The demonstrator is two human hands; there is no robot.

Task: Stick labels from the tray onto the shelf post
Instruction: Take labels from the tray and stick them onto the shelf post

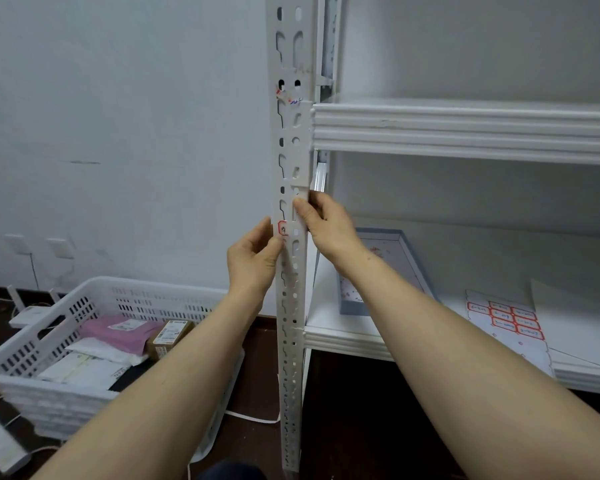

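1. Two bare forearms reach up from the bottom edge toward the post (290, 150), a white slotted upright at centre.
2. Left hand (253, 261): closed in a pinch on the post's left edge, with the thumb tip against the lower corner of the label (282, 228). How the remaining fingers lie cannot be told.
3. Right hand (326, 226): clamped round the post's right edge slightly higher up, with the thumb laid along the front face and the fingers curled behind.
4. The label, red-bordered, lies flat on the post's left face between the two hands.
5. Lower shelf (343, 339): joins the post below the hands. It carries a sheet (506, 317) of red-bordered labels to the right, partly covered by the right forearm.
6. Tray (407, 259): a shallow blue-grey tray farther back on the same shelf, just behind the right wrist.
7. Basket (94, 284): white and slotted, on the dark floor left of the post, holding parcels (125, 327).
8. Upper shelf (465, 126): meets the post above the hands.
9. Wall (118, 116): pale, with sockets (59, 245) low at the left.
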